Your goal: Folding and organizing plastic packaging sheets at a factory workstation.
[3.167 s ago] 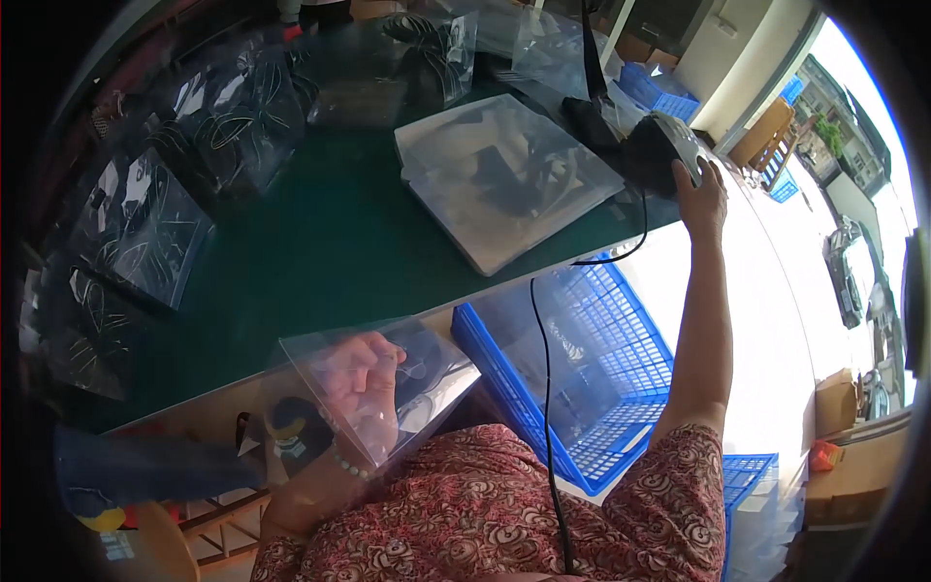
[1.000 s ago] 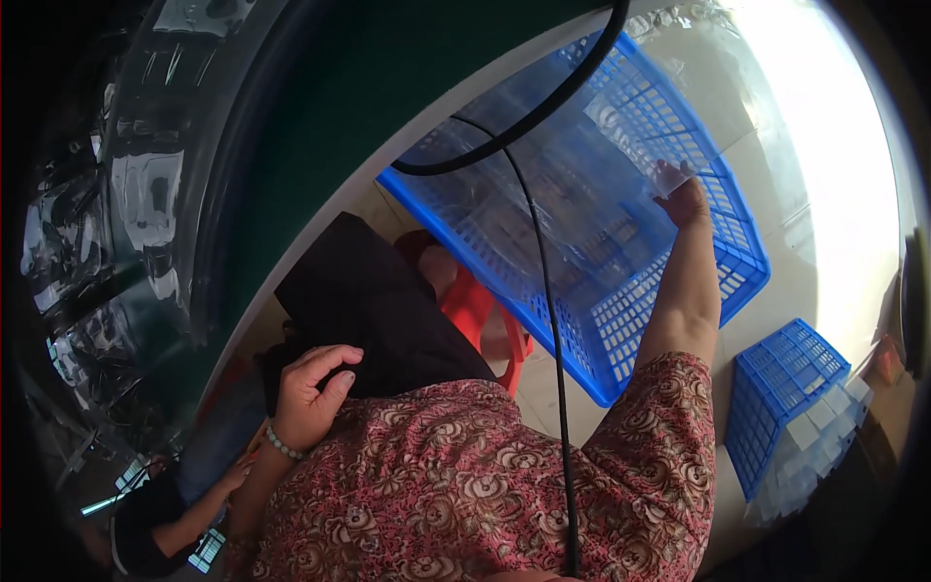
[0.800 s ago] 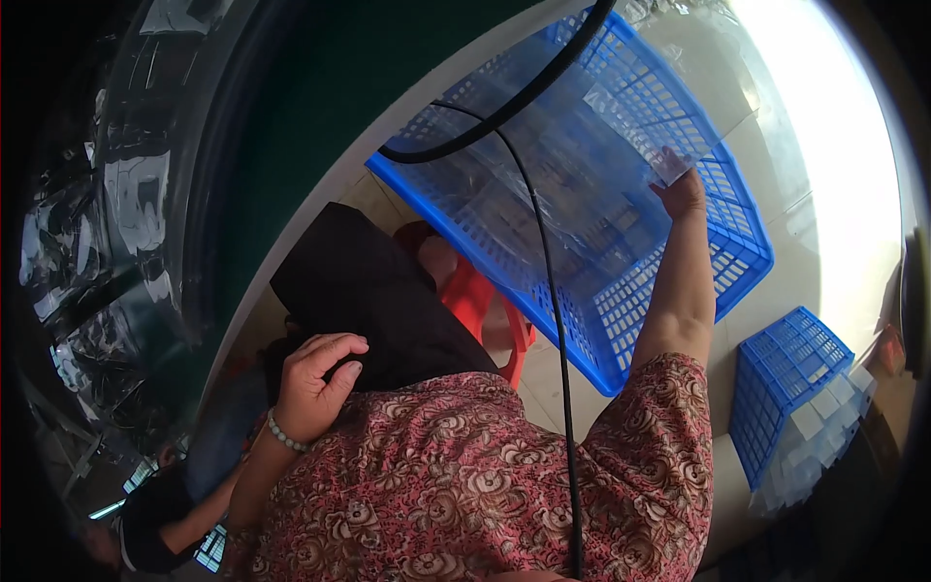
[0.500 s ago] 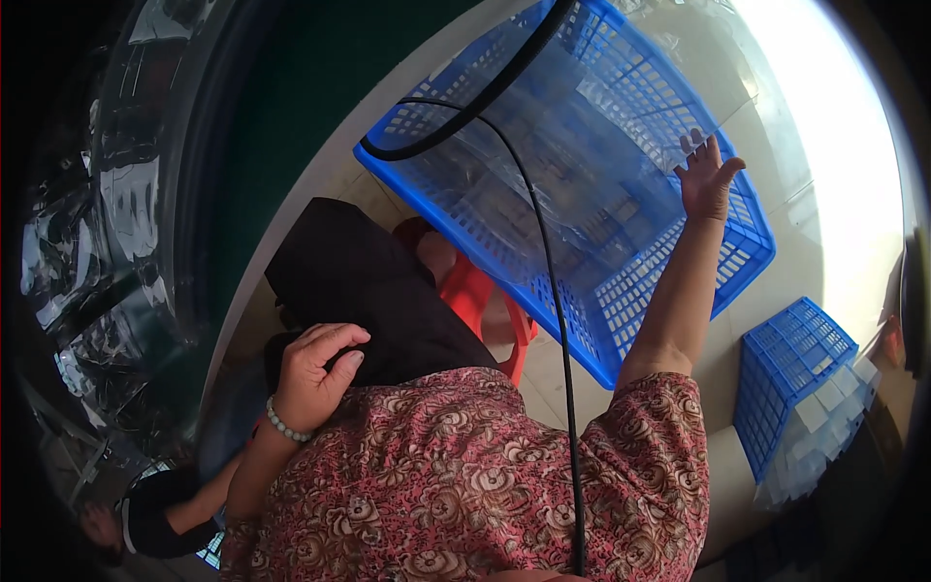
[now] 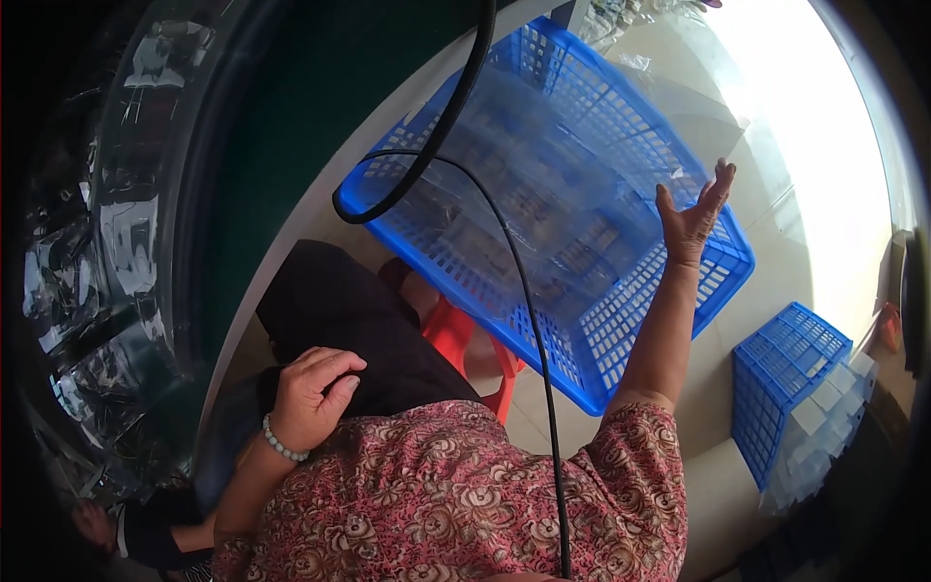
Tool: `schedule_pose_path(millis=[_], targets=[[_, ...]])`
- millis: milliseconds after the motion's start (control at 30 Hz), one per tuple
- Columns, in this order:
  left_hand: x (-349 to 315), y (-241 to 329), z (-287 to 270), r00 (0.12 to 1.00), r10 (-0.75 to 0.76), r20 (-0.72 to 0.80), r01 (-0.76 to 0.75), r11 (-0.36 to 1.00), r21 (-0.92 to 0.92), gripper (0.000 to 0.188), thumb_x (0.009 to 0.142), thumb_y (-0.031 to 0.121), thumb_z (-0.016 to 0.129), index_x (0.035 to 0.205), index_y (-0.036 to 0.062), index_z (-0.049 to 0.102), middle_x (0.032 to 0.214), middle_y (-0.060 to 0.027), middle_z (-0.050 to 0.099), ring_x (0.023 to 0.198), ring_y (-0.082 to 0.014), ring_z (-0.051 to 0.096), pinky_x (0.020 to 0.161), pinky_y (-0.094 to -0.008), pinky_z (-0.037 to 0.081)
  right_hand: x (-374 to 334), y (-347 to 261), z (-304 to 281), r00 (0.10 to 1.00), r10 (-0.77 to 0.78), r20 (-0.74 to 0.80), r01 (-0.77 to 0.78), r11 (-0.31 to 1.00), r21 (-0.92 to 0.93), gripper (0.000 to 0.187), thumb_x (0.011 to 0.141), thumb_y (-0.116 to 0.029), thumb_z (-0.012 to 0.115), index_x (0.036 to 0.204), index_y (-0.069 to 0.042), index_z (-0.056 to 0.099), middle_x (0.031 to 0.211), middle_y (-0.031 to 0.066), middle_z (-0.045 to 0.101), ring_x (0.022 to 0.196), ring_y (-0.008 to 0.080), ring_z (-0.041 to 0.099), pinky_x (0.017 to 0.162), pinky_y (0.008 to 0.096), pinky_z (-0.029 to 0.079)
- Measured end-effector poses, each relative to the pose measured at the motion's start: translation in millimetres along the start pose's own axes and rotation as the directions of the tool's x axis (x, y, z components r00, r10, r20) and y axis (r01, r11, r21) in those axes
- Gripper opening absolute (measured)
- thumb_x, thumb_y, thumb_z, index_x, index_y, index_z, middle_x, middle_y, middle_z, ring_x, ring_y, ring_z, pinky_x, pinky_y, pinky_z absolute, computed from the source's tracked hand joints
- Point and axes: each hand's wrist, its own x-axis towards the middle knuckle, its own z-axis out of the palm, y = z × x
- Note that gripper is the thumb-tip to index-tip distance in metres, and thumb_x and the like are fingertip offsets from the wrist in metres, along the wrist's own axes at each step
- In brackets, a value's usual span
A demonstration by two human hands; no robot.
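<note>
A large blue plastic crate (image 5: 582, 242), filled with clear plastic bags, sits on the floor to the person's right. The right hand (image 5: 693, 213) hovers over its far rim, fingers spread, holding nothing. The left hand (image 5: 310, 393), loosely curled and empty, rests on the dark-trousered lap. A black cable (image 5: 524, 291) hangs across the crate. A green-topped bench (image 5: 272, 145) lies left; a smaller blue crate (image 5: 786, 378) stands farther right.
</note>
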Motion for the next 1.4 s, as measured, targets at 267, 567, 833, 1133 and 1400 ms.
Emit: schedule_pose_path(millis=[267,567,833,1133,1400], targets=[[1.5,-2.4,1.9,1.0,-0.002,0.003,0.002,1.0,0.012,0.015,0.087,0.002,0.071,0.102,-0.0004,0.073,0.097,-0.0133,0.073,0.088,-0.0278,0.071,0.08,-0.0364,0.056,-15.7,39.6,37.2,0.996,-0.087,-0.006,0.084,0.98,-0.181,0.119,0.074,-0.01,0.085,0.166,-0.014,0.01,0.168,0.0194,0.022,0.156,0.0398,0.024,0.124,0.0541,0.029],[-9.8,-6.5,5.7,0.999,0.025,-0.034,-0.024,0.999,0.033,0.018,0.084,0.001,0.072,0.102,0.0009,0.072,0.1,-0.0128,0.072,0.091,-0.0288,0.07,0.081,-0.0371,0.056,-62.5,10.2,56.9,0.985,0.172,0.031,-0.172,0.919,0.356,0.121,0.074,-0.003,0.081,0.168,-0.019,0.007,0.172,0.0127,0.015,0.159,0.0322,0.017,0.124,0.0566,0.027],[-19.7,-13.1,6.6,0.999,0.006,-0.048,-0.004,0.999,0.044,0.019,0.083,0.003,0.074,0.102,0.0046,0.073,0.102,-0.0108,0.073,0.093,-0.0302,0.07,0.083,-0.0396,0.057,-18.8,38.9,61.9,0.998,-0.051,-0.025,0.047,0.991,-0.123,0.113,0.073,-0.007,0.078,0.167,-0.016,0.015,0.171,0.0147,0.017,0.156,0.0359,0.024,0.118,0.0555,0.036],[-28.4,-20.9,3.0,0.998,0.024,-0.063,-0.022,0.999,0.033,0.019,0.083,0.005,0.074,0.102,0.0061,0.074,0.104,-0.01,0.072,0.095,-0.0294,0.07,0.084,-0.0393,0.057,-71.7,25.5,78.2,0.943,0.333,0.017,-0.322,0.897,0.304,0.08,0.091,0.0,0.068,0.162,-0.017,0.035,0.157,0.0155,0.049,0.139,0.0308,0.054,0.1,0.0412,0.056],[-37.2,-25.4,0.8,0.995,0.031,-0.098,-0.031,1.0,0.007,0.02,0.082,0.004,0.074,0.102,0.0053,0.074,0.105,-0.0099,0.072,0.096,-0.0292,0.069,0.084,-0.0388,0.057,-74.4,48.0,53.9,0.995,0.08,-0.064,-0.088,0.986,-0.145,0.034,0.095,-0.007,0.063,0.128,-0.008,0.07,0.112,0.017,0.076,0.1,0.032,0.074,0.085,0.038,0.057]])
